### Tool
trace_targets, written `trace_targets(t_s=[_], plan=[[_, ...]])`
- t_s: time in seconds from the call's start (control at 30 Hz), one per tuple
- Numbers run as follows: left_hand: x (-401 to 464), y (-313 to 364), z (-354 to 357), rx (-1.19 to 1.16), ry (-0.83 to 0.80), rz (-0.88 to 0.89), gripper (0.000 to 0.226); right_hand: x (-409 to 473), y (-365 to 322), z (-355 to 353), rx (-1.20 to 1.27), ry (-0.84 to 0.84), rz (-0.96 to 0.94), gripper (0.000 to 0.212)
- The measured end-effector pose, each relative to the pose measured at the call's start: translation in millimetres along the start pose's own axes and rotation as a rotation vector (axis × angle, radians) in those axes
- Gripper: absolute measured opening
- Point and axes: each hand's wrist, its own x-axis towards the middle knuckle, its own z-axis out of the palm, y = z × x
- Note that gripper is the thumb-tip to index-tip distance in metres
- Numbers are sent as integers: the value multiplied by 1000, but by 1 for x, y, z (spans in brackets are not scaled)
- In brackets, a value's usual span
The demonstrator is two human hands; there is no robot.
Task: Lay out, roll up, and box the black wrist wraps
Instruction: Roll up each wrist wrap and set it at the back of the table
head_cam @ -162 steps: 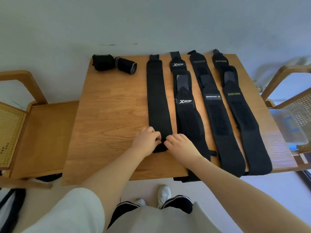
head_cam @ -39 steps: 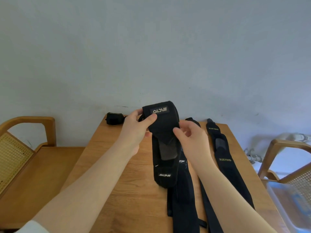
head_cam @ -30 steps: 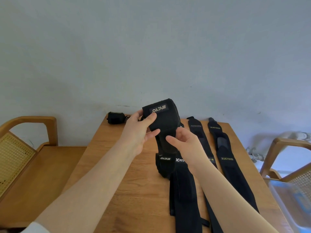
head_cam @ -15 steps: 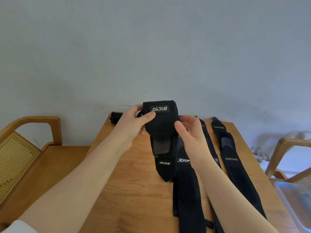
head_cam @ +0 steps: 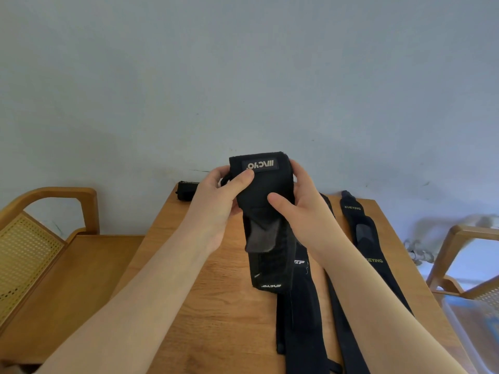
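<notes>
A wooden table [head_cam: 216,306] is filling the lower middle of the view, with wooden chairs standing at either side: one with a cane back on the left [head_cam: 32,252] and another on the right [head_cam: 459,255]. Both forearms are reaching forward over the table, raised above its surface. The left hand [head_cam: 216,195] and the right hand [head_cam: 302,209] are gripping a partly rolled black wrist wrap [head_cam: 266,211] between them, in the air above the table's middle; the left thumb is pressing just under the label at the top, the right thumb is lying across the front lower down, and the remaining fingers are curling round behind. The wrap's loose tail is hanging down toward the tabletop.

The label on the roll is showing upside-down white lettering, too stylised to read surely; a similar small mark is sitting at the tail's end. On the table, a flat wrap [head_cam: 299,306] showing the letters "EP" is lying just right of the tail, and a further wrap [head_cam: 370,247] is reading "XUEYING" twice. A small dark roll [head_cam: 186,190] is sitting at the far left corner.

A clear plastic box [head_cam: 475,330] is resting on the right chair; its contents cannot be made out.
</notes>
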Motion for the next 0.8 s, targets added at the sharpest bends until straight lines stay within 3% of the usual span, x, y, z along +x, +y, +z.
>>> trace_targets(t_s=[0.07,0.13,0.17,0.33,0.5,0.67,0.8], plan=[[-1,0,5,-25,0,17,33,-2,0,3,-118,184,-39,70],[-1,2,9,-58,13,28,34,-7,2,3,-165,413,-107,49],[0,3,10,-75,13,25,33,-9,1,2,-132,434,-84,37],[4,1,8,-20,-27,11,31,-11,5,7,168,116,154,14],[5,-3,1,3,-21,9,33,-6,8,3,163,209,104,5],[4,-7,-4,-29,-66,-9,31,-9,8,1,222,49,116,16],[5,-6,-8,-18,-101,34,32,-5,11,2,205,126,135,14]])
